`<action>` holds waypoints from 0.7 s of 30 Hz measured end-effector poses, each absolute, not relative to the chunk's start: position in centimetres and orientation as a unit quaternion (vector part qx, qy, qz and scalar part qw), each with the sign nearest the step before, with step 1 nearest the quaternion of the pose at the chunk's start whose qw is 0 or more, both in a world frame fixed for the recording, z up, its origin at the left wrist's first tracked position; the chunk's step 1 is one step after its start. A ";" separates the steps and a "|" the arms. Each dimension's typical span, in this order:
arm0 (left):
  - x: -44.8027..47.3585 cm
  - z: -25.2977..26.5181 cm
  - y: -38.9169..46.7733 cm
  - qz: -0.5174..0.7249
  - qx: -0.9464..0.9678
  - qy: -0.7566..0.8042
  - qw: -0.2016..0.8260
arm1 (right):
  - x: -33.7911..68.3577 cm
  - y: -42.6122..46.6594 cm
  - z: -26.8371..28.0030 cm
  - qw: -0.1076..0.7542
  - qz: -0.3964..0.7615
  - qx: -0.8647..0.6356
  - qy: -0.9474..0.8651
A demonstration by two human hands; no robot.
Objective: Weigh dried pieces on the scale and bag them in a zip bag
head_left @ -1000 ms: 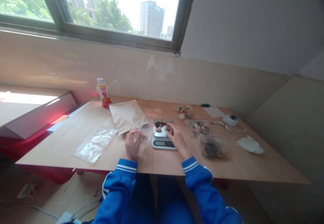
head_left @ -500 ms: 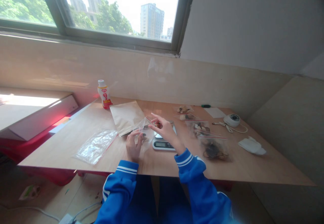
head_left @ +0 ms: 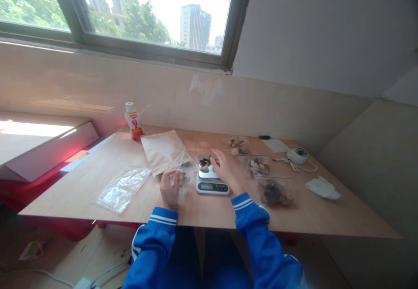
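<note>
The person sits at the wooden surface (head_left: 98, 184) below the window. The left hand (head_left: 170, 187) rests near the front edge and pinches the mouth of a small clear zip bag (head_left: 183, 170), its grip closed on the plastic so the opening stays propped toward the scale. The right hand (head_left: 225, 170) reaches over the small digital scale (head_left: 211, 180), fingers spread and lowered onto the dark dried pieces (head_left: 205, 163) heaped on its platform; whether any piece is actually pinched, I cannot tell from here.

To the right lie several filled bags (head_left: 276, 192) with red zip strips, packed close together. To the left lie a flat empty bag (head_left: 122, 186) and a tan paper pouch (head_left: 162, 149), with a small drink bottle (head_left: 133, 126) behind them.

What looks risky to me: the pieces are light and irregular and sit loose on a small platform, so a sweep of the fingers could knock some off onto the surface. The bag's mouth is held by one hand only and is limp; if it sags shut, pieces carried across could miss it and scatter. The sleeve passes close to the scale's front, so a nudge there could shove it.
</note>
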State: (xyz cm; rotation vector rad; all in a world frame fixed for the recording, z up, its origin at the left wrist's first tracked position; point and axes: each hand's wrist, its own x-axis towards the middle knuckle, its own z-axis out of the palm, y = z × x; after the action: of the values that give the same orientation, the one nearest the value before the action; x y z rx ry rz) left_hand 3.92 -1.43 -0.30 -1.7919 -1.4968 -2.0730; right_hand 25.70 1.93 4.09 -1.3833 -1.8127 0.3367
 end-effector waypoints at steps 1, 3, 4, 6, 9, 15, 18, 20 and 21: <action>3.9 -0.3 -1.4 -0.665 -0.576 -0.475 0.011 | 26.5 2.1 3.2 0.371 0.143 -0.553 -0.732; 4.0 -0.2 -1.5 -0.668 -0.576 -0.472 0.014 | 27.6 2.3 1.9 0.315 0.151 -0.557 -0.754; 4.0 -0.2 -1.5 -0.669 -0.573 -0.473 0.014 | 27.9 2.3 1.6 0.297 0.146 -0.558 -0.761; 3.9 -0.1 -1.6 -0.671 -0.567 -0.479 0.012 | 28.0 2.2 1.5 0.282 0.121 -0.560 -0.770; 3.9 0.0 -1.8 -0.667 -0.561 -0.490 0.000 | 27.9 2.1 2.1 0.281 0.078 -0.557 -0.777; 4.0 0.3 -1.8 -0.663 -0.569 -0.487 -0.003 | 28.3 2.2 2.0 0.307 0.046 -0.569 -0.761; 4.1 0.6 -1.8 -0.664 -0.578 -0.474 0.001 | 28.3 2.1 2.3 0.351 0.049 -0.574 -0.738; 4.2 0.6 -1.8 -0.661 -0.590 -0.464 -0.002 | 27.6 2.0 3.4 0.401 0.055 -0.565 -0.719; 4.2 0.6 -1.8 -0.658 -0.598 -0.458 -0.005 | 26.9 1.9 4.3 0.427 0.060 -0.555 -0.711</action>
State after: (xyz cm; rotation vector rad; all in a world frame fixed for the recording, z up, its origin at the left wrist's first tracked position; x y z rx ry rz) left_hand 4.20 -1.82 0.64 -1.8852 -1.4426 -2.0731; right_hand 26.95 1.89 4.30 -1.3874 -1.7754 0.1503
